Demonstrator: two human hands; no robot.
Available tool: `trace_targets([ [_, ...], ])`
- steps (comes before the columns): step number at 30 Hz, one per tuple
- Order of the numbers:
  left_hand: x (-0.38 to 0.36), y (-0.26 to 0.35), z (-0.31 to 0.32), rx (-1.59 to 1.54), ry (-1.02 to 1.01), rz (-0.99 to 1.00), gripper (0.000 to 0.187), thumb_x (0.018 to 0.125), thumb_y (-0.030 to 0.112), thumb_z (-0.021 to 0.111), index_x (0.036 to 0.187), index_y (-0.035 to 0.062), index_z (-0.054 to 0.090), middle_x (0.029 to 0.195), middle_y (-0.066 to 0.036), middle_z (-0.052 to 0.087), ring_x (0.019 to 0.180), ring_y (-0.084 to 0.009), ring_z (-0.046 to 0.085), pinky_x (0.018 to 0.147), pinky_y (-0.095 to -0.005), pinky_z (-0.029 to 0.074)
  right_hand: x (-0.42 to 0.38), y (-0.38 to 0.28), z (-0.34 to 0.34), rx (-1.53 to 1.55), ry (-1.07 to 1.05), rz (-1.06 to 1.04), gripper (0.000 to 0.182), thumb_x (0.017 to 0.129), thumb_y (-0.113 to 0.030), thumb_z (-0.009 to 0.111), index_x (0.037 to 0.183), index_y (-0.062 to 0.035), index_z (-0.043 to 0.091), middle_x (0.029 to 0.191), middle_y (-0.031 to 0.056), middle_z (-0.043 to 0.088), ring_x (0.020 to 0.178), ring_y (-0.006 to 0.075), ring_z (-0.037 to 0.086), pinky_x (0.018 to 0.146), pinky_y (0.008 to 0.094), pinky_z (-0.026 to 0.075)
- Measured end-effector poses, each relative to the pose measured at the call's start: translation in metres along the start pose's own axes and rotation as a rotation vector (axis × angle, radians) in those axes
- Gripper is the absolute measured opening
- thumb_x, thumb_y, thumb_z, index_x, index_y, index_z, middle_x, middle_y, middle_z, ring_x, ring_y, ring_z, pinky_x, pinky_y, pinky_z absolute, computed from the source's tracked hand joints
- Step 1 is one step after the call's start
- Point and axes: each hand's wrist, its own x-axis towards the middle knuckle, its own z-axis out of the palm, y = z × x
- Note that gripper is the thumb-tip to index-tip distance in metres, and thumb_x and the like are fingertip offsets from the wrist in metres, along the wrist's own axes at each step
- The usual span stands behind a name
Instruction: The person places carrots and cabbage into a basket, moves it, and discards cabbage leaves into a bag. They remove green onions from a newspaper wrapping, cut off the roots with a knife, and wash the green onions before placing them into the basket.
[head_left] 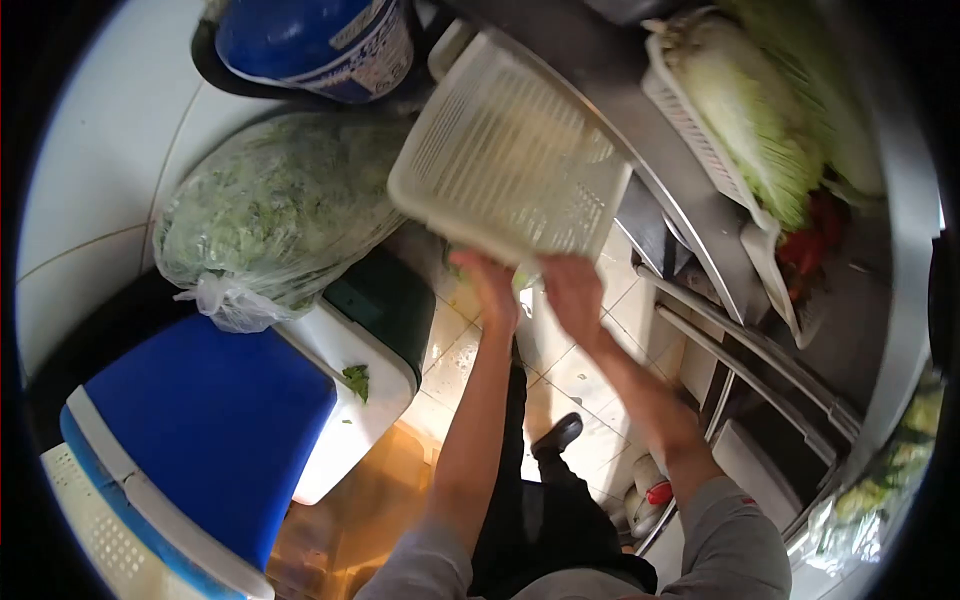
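A cream-coloured slotted plastic basket is tilted in front of me, its near edge at my hands. My left hand is closed at this near rim, its fingers partly hidden beneath the edge. A short way to the right, my right hand grips the same rim, slightly blurred. A bit of green shows behind the rim between the hands, too little of it to name. Left of the basket lies a knotted clear plastic bag full of leafy greens.
A blue bucket stands at the upper left. Below the bag are a blue lid and a white container with a leaf on it. At right, a basket with napa cabbage sits on a metal counter. Metal rails run below.
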Motion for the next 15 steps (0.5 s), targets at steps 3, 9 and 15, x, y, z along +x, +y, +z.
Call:
trace_targets([
  [3,-0.080,0.030,-0.018,0.372,0.039,0.084,0.056,0.078,0.030,0.052,0.120,-0.0018,0.035,0.116,-0.012,0.045,0.103,-0.0207,0.045,0.085,-0.0324,0.037,-0.065,-0.062,-0.030,0.114,-0.307,0.129,0.029,0.064,-0.005,0.054,0.093,-0.0049,0.059,0.083,0.0068,0.057,0.076,0.0237,0.053,0.069,0.0353,0.040],
  [9,-0.200,0.063,-0.109,0.777,0.132,-0.165,0.043,0.073,0.011,0.059,0.111,-0.0016,0.042,0.099,-0.012,0.052,0.083,-0.0206,0.053,0.069,-0.0309,0.045,-0.160,-0.144,-0.164,0.208,-0.216,0.163,0.046,0.070,-0.033,0.062,0.110,-0.0121,0.053,0.113,0.0111,0.047,0.099,0.0257,0.045,0.085,0.0389,0.032],
  [15,-0.330,0.141,-0.123,0.764,-0.417,-0.161,0.063,0.059,0.001,0.048,0.120,-0.0023,0.033,0.104,-0.016,0.050,0.092,-0.0277,0.052,0.076,-0.0393,0.047,-0.291,-0.161,-0.355,-0.160,0.156,0.649,0.073,0.063,-0.037,0.068,0.124,-0.0101,0.038,0.130,0.0215,0.025,0.113,0.0355,0.031,0.089,0.0459,0.028],
])
